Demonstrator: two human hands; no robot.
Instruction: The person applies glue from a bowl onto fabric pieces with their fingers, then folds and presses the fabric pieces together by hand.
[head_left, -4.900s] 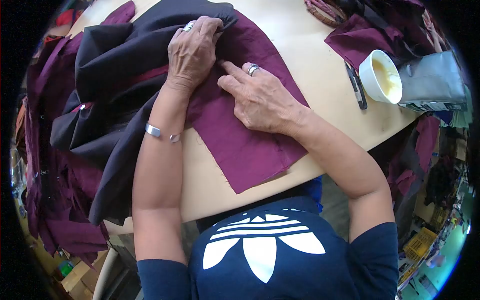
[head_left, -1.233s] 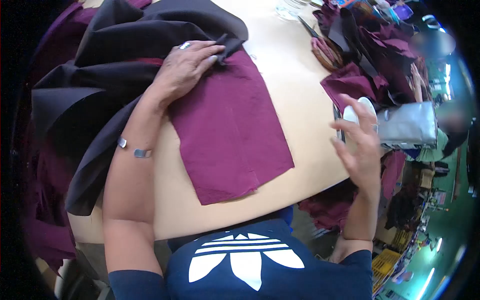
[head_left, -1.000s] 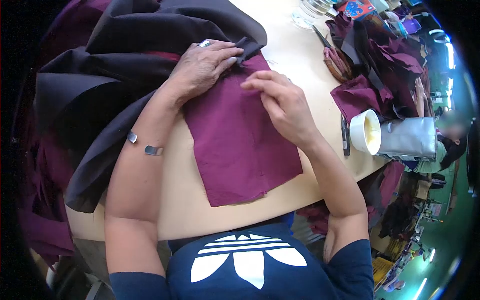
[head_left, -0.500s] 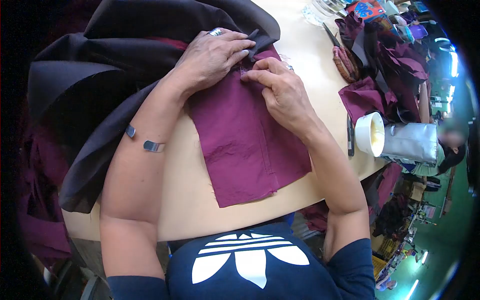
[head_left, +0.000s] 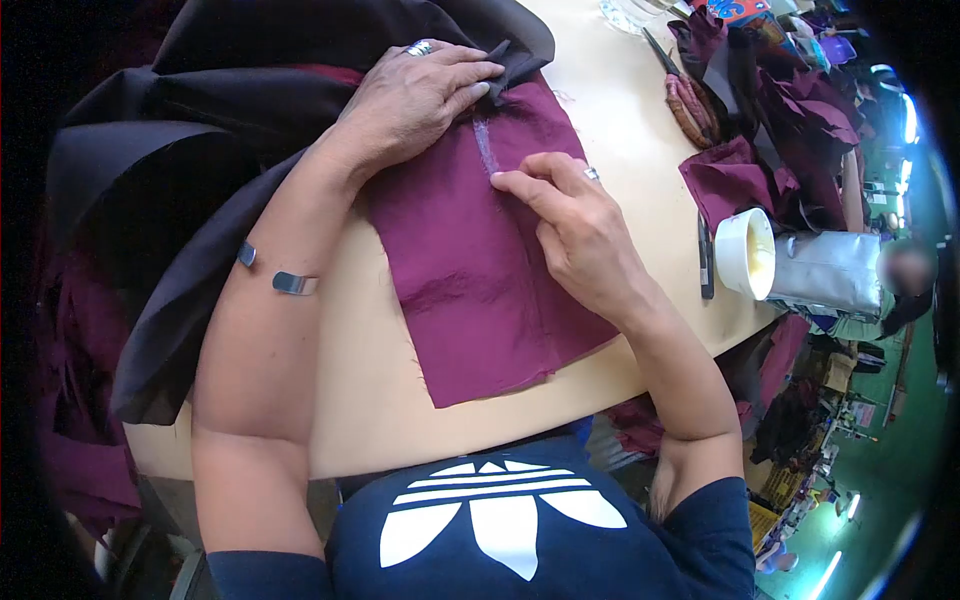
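Observation:
A maroon cloth panel point(head_left: 470, 280) lies on the cream table point(head_left: 370, 420), with a whitish streak of paste down its upper middle. My left hand point(head_left: 415, 105) rests at the panel's top, its fingers together on a folded bit of the dark cloth point(head_left: 240, 110), which is heaped to the left. My right hand point(head_left: 575, 220) touches the panel with a fingertip at the lower end of the streak, fingers curled. Nothing can be made out between its fingers. A white bowl point(head_left: 745, 254) of pale yellow paste stands to the right.
Scissors with wrapped handles point(head_left: 690, 112) lie at the upper right beside maroon and dark scraps point(head_left: 770, 110). A black pen-like tool point(head_left: 706, 258) is left of the bowl, a silver packet point(head_left: 830, 268) right of it. A glass item point(head_left: 640, 14) stands at the top. Another person point(head_left: 905, 280) is at the far right.
My right hand went from above the bowl to the panel, then drew down along it, leaving the whitish streak. My left hand has stayed on the folded dark cloth.

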